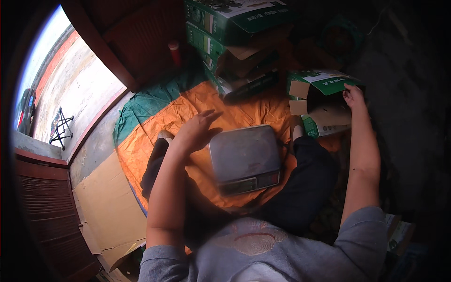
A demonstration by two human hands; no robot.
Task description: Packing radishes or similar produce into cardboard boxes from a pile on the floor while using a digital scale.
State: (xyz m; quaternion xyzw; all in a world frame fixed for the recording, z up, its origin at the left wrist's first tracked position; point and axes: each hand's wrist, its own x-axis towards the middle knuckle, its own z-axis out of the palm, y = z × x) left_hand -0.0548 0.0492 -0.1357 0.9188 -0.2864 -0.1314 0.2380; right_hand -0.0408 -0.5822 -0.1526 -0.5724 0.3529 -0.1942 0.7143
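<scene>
Between my legs stands a scale [245, 152] with a flat grey top and a display panel along its near side. My left hand [195, 131] hovers by the scale's far left corner, palm down, fingers stretched out and holding nothing. Off to the right, a green and white cardboard box [331, 82] lies with its open end and loose flaps facing the scale. My right hand [354, 97] is at the box's upper right edge, fingers bent over the green flap. Part of the grip is in shadow. The inside of the box is too dark to make out.
An orange and green tarp [159, 122] covers the floor beneath the scale. Ahead stands a stack of green boxes [225, 51], with a red-capped bottle [174, 51] to its left. Flattened cardboard [110, 207] lies at left. Beyond the doorway stands a folding stool [61, 127].
</scene>
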